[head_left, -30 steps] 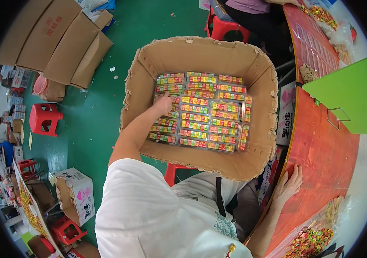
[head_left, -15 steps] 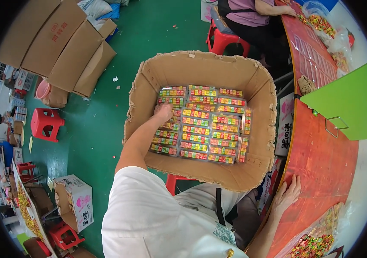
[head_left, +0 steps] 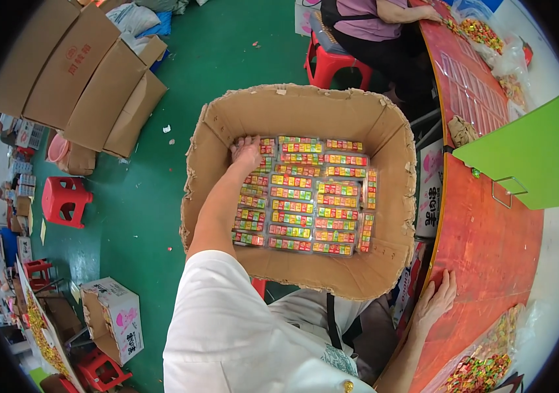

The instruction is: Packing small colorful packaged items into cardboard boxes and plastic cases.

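In the head view, a big brown box (head_left: 298,111) with a torn rim sits in front of the person. Lots of bright little packs (head_left: 292,194) lie inside it in rows, with a few turned the other way along the right side. The left hand (head_left: 246,152) is down in the box, on the packs at the far left corner. Its fingertips are hard to see, so I cannot tell if it grips one. The right hand (head_left: 435,300) holds nothing and rests on the edge of the red table (head_left: 482,245), fingers spread. A green board (head_left: 528,157) and a bag (head_left: 479,370) of colorful bits are on the table too.
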Available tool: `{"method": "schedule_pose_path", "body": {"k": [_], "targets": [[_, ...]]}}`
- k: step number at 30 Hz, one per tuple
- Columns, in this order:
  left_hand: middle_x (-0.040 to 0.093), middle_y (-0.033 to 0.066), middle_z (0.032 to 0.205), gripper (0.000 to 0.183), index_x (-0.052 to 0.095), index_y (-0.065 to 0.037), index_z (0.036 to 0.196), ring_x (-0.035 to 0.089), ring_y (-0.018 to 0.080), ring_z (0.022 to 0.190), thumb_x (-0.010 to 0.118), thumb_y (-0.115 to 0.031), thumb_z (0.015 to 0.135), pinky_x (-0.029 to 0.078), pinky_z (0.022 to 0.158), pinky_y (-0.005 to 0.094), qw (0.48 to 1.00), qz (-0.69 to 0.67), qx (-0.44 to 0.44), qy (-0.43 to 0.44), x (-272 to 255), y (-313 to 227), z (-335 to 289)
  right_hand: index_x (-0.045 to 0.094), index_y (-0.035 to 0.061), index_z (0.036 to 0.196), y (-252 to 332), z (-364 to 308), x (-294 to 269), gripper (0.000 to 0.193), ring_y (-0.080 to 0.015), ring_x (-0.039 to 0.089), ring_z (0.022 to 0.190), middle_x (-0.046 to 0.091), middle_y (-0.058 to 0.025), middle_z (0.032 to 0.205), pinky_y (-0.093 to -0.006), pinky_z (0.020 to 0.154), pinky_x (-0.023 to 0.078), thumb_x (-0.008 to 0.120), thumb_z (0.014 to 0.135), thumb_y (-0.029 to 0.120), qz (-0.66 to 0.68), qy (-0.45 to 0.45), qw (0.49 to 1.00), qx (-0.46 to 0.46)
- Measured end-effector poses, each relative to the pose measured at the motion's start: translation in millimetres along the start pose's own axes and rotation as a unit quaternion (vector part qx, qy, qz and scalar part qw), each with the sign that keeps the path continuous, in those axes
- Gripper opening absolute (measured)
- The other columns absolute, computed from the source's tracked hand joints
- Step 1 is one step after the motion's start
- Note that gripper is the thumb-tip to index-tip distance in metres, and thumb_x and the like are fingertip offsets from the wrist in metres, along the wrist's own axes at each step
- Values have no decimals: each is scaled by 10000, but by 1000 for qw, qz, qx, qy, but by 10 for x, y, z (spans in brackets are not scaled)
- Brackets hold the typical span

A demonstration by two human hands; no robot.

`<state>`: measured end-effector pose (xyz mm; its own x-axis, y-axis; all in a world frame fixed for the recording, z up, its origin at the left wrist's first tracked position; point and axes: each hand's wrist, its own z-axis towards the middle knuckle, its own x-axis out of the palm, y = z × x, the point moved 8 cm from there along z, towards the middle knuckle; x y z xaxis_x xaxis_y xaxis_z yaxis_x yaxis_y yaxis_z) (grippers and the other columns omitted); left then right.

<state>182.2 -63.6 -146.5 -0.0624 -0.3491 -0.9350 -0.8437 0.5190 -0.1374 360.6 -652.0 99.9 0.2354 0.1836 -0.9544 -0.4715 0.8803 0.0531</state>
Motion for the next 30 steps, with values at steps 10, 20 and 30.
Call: {"method": "schedule_pose_path", "body": {"k": [10,20,30], "targets": [[359,113,1503,644,333,-146,1483,293,300,1411,482,-132,856,205,1122,593,999,-2,19,41,73,-163,-60,498,45,1345,-4,18,-20,421,-330,437,1286,470,-156,1413,-464,1064,297,479,955,205,-1,2,1000,4],[288,143,1537,609,306,-178,1488,248,349,1428,498,-225,912,217,1109,606,998,-26,21,-46,-17,-118,-136,497,55,1352,10,1,-32,426,-332,429,1298,471,-153,1413,-464,1069,289,502,948,191,4,3,1000,12],[187,152,1578,695,222,-204,1525,185,374,1444,515,-428,936,163,1142,595,975,4,200,-98,15,-1151,-368,507,53,1336,-9,14,-64,429,-345,420,1301,466,-153,1412,-469,1077,286,529,923,168,20,4,999,32]]}}
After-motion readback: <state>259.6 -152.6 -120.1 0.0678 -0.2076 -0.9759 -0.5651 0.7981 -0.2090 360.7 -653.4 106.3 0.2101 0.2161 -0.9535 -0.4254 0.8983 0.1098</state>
